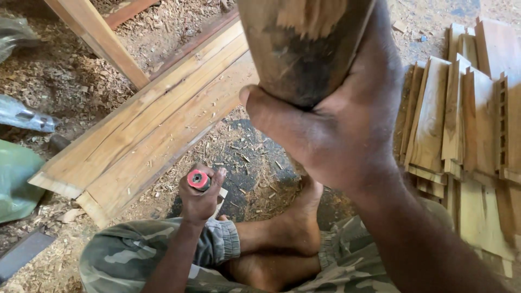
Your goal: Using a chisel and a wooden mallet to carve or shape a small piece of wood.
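Floor: bare dirt, thick w/ sawdust & wood chips; a darker, cleaner patch just below the long planks' lower edge. Long planks, pale wood, lie flat side by side, running diagonally. Above-left of the planks: a slanted timber beam, w/ a reddish strip beyond it. Well to the right of the planks: stack of short boards, some notched, leaning & overlapping. Left of the planks: green plastic sheet, greyish wrapped bundle. Daylight, soft, shadows faint.
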